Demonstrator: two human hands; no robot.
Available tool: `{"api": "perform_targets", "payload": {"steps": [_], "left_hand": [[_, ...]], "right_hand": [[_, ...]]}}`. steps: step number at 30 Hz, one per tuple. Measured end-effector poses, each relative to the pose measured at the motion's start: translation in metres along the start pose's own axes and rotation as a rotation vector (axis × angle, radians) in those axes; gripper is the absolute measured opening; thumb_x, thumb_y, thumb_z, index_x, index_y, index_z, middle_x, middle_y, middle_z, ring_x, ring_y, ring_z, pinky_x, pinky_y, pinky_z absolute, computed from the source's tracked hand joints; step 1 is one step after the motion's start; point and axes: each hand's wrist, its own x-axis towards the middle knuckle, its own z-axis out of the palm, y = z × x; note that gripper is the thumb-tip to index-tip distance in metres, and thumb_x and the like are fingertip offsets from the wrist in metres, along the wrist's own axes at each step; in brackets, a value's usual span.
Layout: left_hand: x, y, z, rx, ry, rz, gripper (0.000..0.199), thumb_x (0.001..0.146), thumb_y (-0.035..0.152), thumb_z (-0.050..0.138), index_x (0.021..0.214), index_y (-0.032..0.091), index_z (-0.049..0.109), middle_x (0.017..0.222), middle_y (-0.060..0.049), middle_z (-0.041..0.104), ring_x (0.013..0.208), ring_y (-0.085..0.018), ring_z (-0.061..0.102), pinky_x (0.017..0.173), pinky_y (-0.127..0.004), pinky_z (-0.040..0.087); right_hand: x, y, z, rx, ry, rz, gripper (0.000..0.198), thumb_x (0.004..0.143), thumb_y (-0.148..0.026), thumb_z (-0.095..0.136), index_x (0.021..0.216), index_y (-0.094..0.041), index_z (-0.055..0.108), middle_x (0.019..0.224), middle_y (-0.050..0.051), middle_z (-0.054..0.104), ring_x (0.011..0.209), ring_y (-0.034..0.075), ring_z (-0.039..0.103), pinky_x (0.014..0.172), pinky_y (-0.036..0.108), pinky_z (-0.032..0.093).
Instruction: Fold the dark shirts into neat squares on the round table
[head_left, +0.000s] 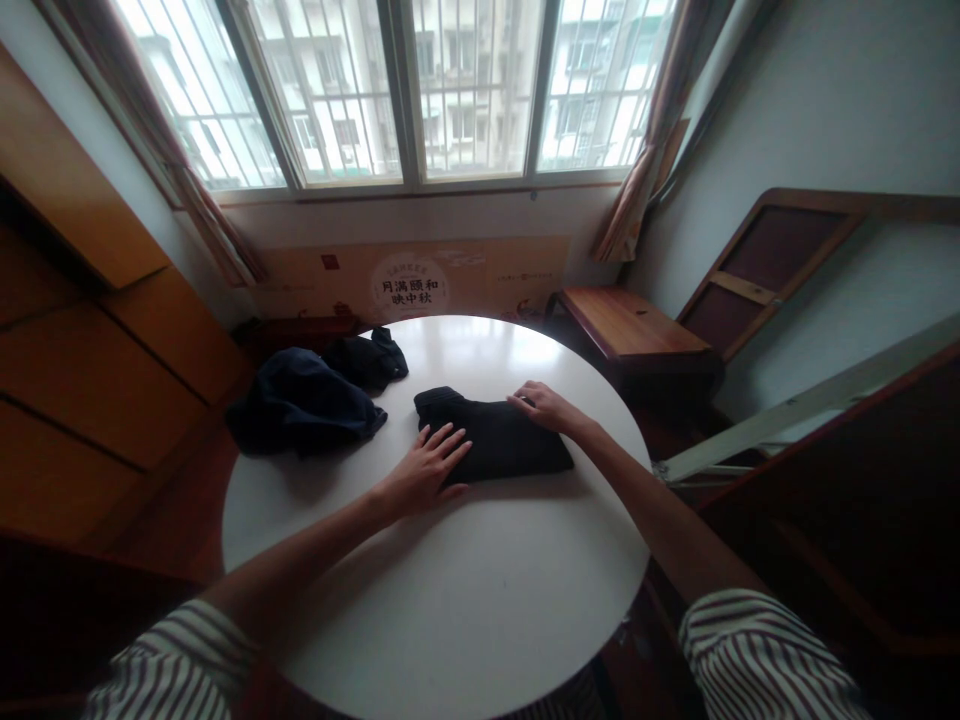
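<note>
A dark folded garment (510, 440) lies flat on the round white table (465, 580), with a thicker, ridged fold at its far left corner. My left hand (431, 465) rests on the garment's left end, palm down with the fingers spread. At the far edge, toward the right, my right hand (544, 405) has its fingers curled in and pressed together on the cloth. Its fingertips are partly hidden, and whether the garment is a pair of trousers I cannot tell.
A crumpled navy garment (300, 405) overhangs the table's left edge, with a black one (371, 357) behind it. A wooden bench (637, 325) stands beyond on the right, a cabinet (97, 340) on the left. A barred window (405, 90) is ahead.
</note>
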Motion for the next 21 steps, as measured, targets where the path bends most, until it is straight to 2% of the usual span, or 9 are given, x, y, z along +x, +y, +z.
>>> {"api": "perform_targets", "payload": {"steps": [4, 6, 9, 12, 15, 19, 21], "left_hand": [[-0.015, -0.002, 0.0, -0.001, 0.055, -0.003, 0.059, 0.102, 0.049, 0.04, 0.147, 0.011, 0.043, 0.153, -0.018, 0.041, 0.147, -0.03, 0.029, 0.114, -0.048, 0.036], [-0.022, 0.0, 0.003, 0.003, 0.095, -0.003, 0.056, 0.103, 0.044, 0.038, 0.145, 0.007, 0.044, 0.152, -0.02, 0.043, 0.146, -0.029, 0.031, 0.114, -0.043, 0.039], [-0.029, 0.005, 0.004, 0.02, 0.109, -0.025, 0.057, 0.102, 0.044, 0.042, 0.142, 0.004, 0.047, 0.148, -0.022, 0.046, 0.143, -0.03, 0.037, 0.114, -0.043, 0.04], [-0.033, 0.005, -0.001, 0.02, 0.068, -0.03, 0.053, 0.099, 0.039, 0.049, 0.141, 0.005, 0.049, 0.146, -0.022, 0.049, 0.14, -0.031, 0.042, 0.112, -0.045, 0.042], [-0.033, -0.004, -0.008, 0.02, -0.01, 0.025, 0.049, 0.094, 0.022, 0.051, 0.141, 0.008, 0.05, 0.145, -0.02, 0.051, 0.138, -0.031, 0.044, 0.112, -0.046, 0.042], [-0.03, -0.02, -0.014, -0.008, -0.054, 0.077, 0.053, 0.087, 0.011, 0.05, 0.14, 0.013, 0.05, 0.14, -0.017, 0.056, 0.135, -0.031, 0.048, 0.111, -0.05, 0.041], [-0.025, -0.027, -0.014, -0.072, 0.001, 0.092, 0.05, 0.089, 0.012, 0.047, 0.139, 0.015, 0.049, 0.135, -0.016, 0.059, 0.132, -0.028, 0.05, 0.113, -0.05, 0.038]], "right_hand": [[-0.003, -0.002, -0.004, 0.058, -0.05, 0.0, 0.036, 0.092, -0.049, 0.059, 0.097, -0.015, 0.071, 0.093, 0.01, 0.066, 0.086, 0.021, 0.064, 0.082, 0.031, 0.049], [-0.004, -0.002, -0.003, 0.097, -0.048, 0.007, 0.036, 0.092, -0.049, 0.06, 0.095, -0.014, 0.07, 0.091, 0.009, 0.066, 0.083, 0.021, 0.064, 0.08, 0.031, 0.049], [-0.003, -0.002, 0.0, 0.1, -0.018, 0.024, 0.034, 0.09, -0.048, 0.063, 0.091, -0.015, 0.07, 0.09, 0.009, 0.065, 0.082, 0.021, 0.063, 0.08, 0.032, 0.05], [-0.003, -0.013, -0.005, -0.01, 0.071, 0.03, 0.034, 0.088, -0.048, 0.066, 0.098, -0.016, 0.071, 0.098, 0.013, 0.065, 0.095, 0.027, 0.061, 0.086, 0.039, 0.05], [-0.013, -0.04, -0.015, -0.081, 0.146, -0.069, 0.039, 0.089, -0.05, 0.064, 0.109, -0.016, 0.07, 0.113, 0.017, 0.064, 0.109, 0.033, 0.057, 0.095, 0.048, 0.046], [-0.042, -0.081, -0.017, -0.025, -0.037, -0.301, 0.059, 0.081, -0.056, 0.071, 0.128, -0.022, 0.062, 0.127, 0.015, 0.062, 0.119, 0.035, 0.055, 0.103, 0.052, 0.042], [-0.055, -0.089, -0.01, -0.05, -0.113, -0.324, 0.068, 0.077, -0.048, 0.075, 0.137, -0.023, 0.056, 0.137, 0.016, 0.057, 0.129, 0.038, 0.048, 0.108, 0.058, 0.036]]}}
